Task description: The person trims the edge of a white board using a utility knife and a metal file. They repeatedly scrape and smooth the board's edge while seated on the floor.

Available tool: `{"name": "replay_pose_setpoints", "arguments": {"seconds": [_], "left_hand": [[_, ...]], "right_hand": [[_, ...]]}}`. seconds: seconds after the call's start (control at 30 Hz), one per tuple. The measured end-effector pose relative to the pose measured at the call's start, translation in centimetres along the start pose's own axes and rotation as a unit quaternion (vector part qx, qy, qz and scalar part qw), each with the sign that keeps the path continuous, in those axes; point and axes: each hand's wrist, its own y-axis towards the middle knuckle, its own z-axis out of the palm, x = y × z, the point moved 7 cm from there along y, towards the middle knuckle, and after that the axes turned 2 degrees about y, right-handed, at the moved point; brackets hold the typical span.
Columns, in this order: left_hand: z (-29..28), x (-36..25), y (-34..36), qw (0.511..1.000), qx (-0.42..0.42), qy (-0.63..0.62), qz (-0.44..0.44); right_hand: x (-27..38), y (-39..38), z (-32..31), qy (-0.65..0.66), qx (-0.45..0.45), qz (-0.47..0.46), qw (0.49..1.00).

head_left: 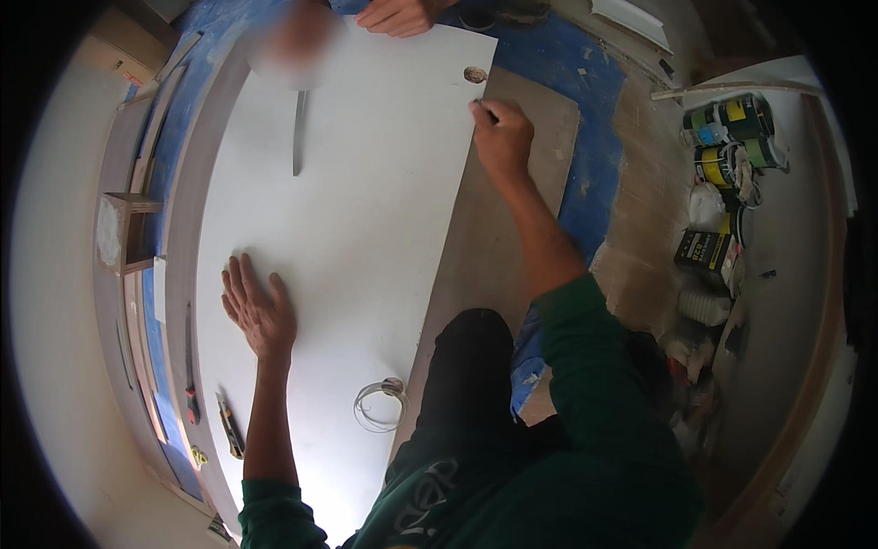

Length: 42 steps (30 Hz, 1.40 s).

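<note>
A large white board (347, 229) lies flat in front of me. My left hand (261, 309) rests palm down on it, fingers spread, holding nothing. At the board's far right edge, my right hand (505, 139) is closed; something small and dark shows at its fingertips, too small to name. Just beyond it, a round hole (475, 75) is cut near the board's corner. A coil of thin pale wire or edging (370, 418) lies by a second round hole at the near right. Close to my left forearm lies a utility knife (230, 427).
A narrow grey strip (298, 137) lies on the board's far half. Another person's hand (399, 16) rests at the far edge. A red-handled tool (192, 404) and scissors (198, 456) lie left. Cans (745, 117) and packages line the right wall. Blue sheeting (599, 119) covers some floor.
</note>
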Motion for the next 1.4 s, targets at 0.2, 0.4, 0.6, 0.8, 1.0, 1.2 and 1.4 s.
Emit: {"name": "replay_pose_setpoints", "arguments": {"seconds": [0.2, 0.4, 0.6, 0.8, 1.0, 1.2, 1.4], "left_hand": [[0.2, 0.2, 0.0, 1.0, 0.005, -0.004, 0.007], [0.3, 0.0, 0.2, 1.0, -0.012, 0.0, 0.013], [-0.2, 0.1, 0.1, 1.0, -0.003, -0.01, 0.005], [-0.1, 0.2, -0.1, 1.0, -0.006, -0.017, 0.017], [-0.1, 0.2, 0.0, 0.999, -0.004, -0.032, 0.013], [0.5, 0.3, -0.1, 1.0, -0.022, 0.01, 0.019], [0.3, 0.5, -0.1, 1.0, 0.002, -0.019, 0.003]], "right_hand": [[-6.4, 12.3, 3.8, -0.109, 0.007, -0.062, 0.992], [-4.4, 9.9, 3.5, -0.202, 0.054, -0.08, 0.975], [7.5, -10.4, -2.0, -0.056, 0.1, 0.002, 0.993], [19.2, -31.4, -7.9, 0.076, 0.348, 0.037, 0.934], [14.0, -26.6, -8.8, 0.248, 0.226, 0.479, 0.811], [10.0, -25.1, -9.5, 0.177, 0.214, 0.523, 0.806], [9.4, -19.6, -7.6, 0.077, 0.283, 0.363, 0.885]]}}
